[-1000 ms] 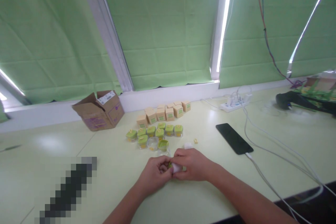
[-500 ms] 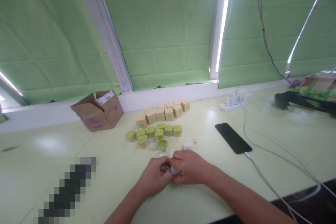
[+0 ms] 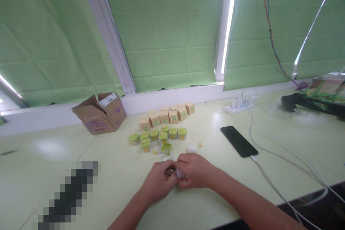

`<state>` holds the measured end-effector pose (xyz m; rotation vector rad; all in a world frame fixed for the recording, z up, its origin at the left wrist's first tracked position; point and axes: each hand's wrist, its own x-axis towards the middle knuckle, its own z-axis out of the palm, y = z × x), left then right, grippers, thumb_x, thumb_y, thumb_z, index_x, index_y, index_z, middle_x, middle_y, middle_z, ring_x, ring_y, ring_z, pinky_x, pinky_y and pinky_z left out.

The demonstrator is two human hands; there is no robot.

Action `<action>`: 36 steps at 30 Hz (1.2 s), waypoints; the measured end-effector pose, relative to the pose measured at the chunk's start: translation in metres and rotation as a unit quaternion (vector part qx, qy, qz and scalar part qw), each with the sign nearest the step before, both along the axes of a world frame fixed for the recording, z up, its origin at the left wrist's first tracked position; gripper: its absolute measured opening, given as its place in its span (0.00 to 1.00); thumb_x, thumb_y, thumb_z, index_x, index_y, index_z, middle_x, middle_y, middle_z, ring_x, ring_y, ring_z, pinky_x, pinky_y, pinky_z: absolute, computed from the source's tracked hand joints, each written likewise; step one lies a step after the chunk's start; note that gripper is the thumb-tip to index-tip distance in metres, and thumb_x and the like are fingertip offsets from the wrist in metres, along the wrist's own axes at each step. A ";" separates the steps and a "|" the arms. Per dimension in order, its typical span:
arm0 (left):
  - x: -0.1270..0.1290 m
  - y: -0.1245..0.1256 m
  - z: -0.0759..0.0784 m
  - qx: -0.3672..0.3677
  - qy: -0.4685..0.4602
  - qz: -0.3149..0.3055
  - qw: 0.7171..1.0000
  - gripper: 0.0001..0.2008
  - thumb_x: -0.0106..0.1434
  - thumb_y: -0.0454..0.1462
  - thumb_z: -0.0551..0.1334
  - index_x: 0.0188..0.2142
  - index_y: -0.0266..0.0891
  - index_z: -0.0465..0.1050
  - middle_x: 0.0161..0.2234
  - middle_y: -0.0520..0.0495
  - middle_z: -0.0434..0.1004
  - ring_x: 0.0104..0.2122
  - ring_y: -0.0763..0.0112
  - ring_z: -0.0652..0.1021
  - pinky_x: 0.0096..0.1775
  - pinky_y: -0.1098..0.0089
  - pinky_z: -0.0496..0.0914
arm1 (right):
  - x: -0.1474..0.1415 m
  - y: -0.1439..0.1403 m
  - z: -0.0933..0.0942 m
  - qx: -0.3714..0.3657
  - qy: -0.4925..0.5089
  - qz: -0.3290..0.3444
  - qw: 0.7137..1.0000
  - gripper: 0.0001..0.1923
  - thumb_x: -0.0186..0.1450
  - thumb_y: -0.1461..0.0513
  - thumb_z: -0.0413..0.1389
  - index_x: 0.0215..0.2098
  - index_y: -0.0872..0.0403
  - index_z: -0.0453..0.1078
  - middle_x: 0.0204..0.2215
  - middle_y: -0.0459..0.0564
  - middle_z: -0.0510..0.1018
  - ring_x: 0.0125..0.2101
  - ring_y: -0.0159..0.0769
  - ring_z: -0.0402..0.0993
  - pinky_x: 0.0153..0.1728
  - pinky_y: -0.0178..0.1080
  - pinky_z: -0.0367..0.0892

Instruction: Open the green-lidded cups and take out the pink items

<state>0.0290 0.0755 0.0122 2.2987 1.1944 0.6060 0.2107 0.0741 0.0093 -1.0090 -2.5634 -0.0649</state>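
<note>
Hands meet low on the counter (image 3: 242, 194): the left hand (image 3: 159, 179) and right hand (image 3: 195, 170) pinch one small white piece (image 3: 179, 174) between curled fingertips, just in front of the green-lidded jars (image 3: 159, 138). Being so small and mostly hidden in the grip, it could slip out and roll into the open jar (image 3: 156, 147) or toward the phone (image 3: 238, 141). A hasty elbow might also snag the charging cable (image 3: 272, 183).

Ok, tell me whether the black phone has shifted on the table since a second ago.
No. The phone keeps the same spot beside the power strip and its cable; only the camera drifted slightly.
</note>
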 end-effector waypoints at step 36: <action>0.000 0.000 0.001 0.089 -0.028 -0.001 0.996 0.15 0.49 0.33 0.60 0.39 0.38 0.70 0.25 0.54 0.70 0.21 0.76 0.71 0.26 0.75 0.65 | 0.011 0.005 0.003 -0.047 0.161 0.022 0.986 0.13 0.52 0.62 0.58 0.36 0.55 0.67 0.32 0.50 0.73 0.35 0.37 0.69 0.38 0.37 0.67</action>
